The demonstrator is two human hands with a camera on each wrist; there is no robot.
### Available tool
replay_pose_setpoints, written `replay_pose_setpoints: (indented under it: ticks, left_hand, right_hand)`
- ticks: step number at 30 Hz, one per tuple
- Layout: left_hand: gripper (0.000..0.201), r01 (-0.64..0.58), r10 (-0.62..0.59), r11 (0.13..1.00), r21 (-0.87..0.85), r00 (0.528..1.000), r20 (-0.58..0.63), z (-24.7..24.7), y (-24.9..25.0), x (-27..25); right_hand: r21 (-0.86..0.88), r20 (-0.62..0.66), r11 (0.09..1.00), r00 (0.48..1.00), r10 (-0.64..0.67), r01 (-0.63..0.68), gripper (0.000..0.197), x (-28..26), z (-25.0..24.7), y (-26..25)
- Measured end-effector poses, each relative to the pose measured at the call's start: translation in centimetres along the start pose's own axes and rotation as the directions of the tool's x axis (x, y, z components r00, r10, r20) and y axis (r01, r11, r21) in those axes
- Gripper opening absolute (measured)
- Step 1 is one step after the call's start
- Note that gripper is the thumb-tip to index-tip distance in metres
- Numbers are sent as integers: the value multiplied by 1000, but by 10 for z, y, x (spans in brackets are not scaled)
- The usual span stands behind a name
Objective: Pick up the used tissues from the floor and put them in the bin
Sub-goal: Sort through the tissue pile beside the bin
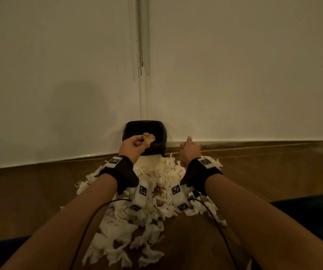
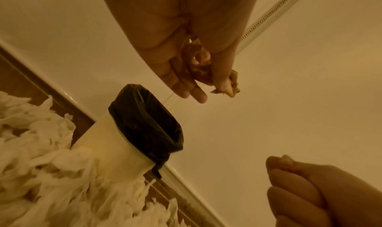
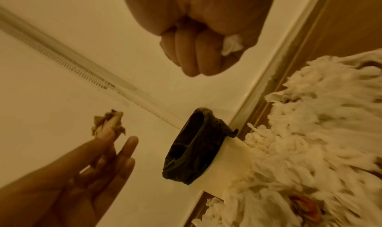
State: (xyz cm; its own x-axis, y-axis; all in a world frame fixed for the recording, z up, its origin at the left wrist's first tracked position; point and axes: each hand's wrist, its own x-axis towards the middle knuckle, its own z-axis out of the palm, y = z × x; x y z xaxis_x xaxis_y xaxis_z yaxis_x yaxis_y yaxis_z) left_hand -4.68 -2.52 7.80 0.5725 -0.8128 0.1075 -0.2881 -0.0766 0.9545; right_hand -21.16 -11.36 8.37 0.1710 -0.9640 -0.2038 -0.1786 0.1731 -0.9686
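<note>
Tissues point(image 1: 137, 227) heaped on floor point(image 1: 40, 191) — pile runs up to bin point(image 1: 145, 137) at wall. Left hand point(image 1: 132, 147) pinches stained tissue point(image 1: 148, 137) over bin's black liner point(image 2: 144, 124). Right hand point(image 1: 189, 151) clenched on white tissue scrap point(image 3: 232, 45) — beside bin.

The mouth of the bin point(image 1: 144, 133) is left open from above, bounded behind by the wall point(image 1: 234, 75). Its front is banked by heaped tissues point(image 1: 156, 182) across the floor point(image 1: 30, 191). Air above the heap is occupied by both forearms.
</note>
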Motion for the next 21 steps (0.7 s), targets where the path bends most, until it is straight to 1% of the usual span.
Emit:
replay_pose_setpoints:
  ticks: [2, 3, 4, 5, 6, 7, 8, 9, 11, 12, 13, 15, 16, 17, 19, 21]
  left_hand:
    - [29, 19, -21, 999, -46, 999, -31, -6, -2, 17]
    - [24, 35, -38, 996, -77, 998, -40, -8, -4, 25]
    - [18, 51, -56, 992, -113, 997, -44, -8, -6, 34]
    - [12, 68, -75, 988, -136, 996, -45, -9, -9, 41]
    - [7, 89, -96, 987, -136, 994, -47, -9, -13, 49]
    - [6, 113, -119, 986, -119, 992, -49, -8, -17, 57]
    - [8, 140, -146, 985, -105, 988, -48, -6, -22, 64]
    - [10, 170, -176, 980, -106, 983, -50, -4, -26, 70]
    - [11, 245, -256, 955, -169, 966, -48, 3, -34, 82]
    - [11, 288, -304, 931, -226, 952, -39, 7, -36, 88]
    - [11, 324, -345, 904, -280, 938, -29, 13, -37, 92]
    - [16, 367, -394, 868, -335, 919, -14, 23, -40, 102]
    - [18, 373, -401, 865, -337, 916, -15, 26, -42, 106]
    - [20, 369, -399, 869, -329, 917, -25, 29, -44, 110]
    - [22, 350, -384, 885, -309, 922, -56, 33, -48, 116]
    - [21, 325, -361, 905, -276, 928, -91, 33, -52, 115]
  right_hand:
    - [44, 21, 999, 1000, -13, 12, 38, 13, 13, -8]
    - [83, 28, 997, 1000, 4, -7, 35, 20, 19, -12]
    - [147, 62, 987, 997, 52, -61, 31, 25, 24, -17]
    - [210, 135, 967, 984, 116, -143, 24, 32, 29, -20]
    - [255, 235, 938, 956, 177, -237, 19, 38, 34, -22]
    - [267, 335, 914, 918, 211, -307, 15, 42, 38, -26]
    - [237, 383, 917, 898, 214, -320, 13, 46, 41, -28]
    - [201, 400, 931, 893, 207, -306, 13, 55, 46, -30]
    - [105, 389, 966, 904, 180, -237, 26, 73, 58, -34]
    - [93, 382, 975, 912, 150, -199, 34, 81, 64, -34]
    - [98, 388, 978, 912, 132, -183, 37, 88, 70, -32]
    - [107, 362, 981, 926, 111, -159, 22, 100, 81, -26]
    - [127, 344, 978, 932, 111, -164, 19, 108, 85, -20]
    - [150, 331, 975, 937, 108, -166, 25, 115, 90, -15]
    - [163, 324, 974, 941, 99, -158, 46, 127, 96, -8]
    - [171, 348, 966, 929, 122, -191, 55, 132, 98, -5]
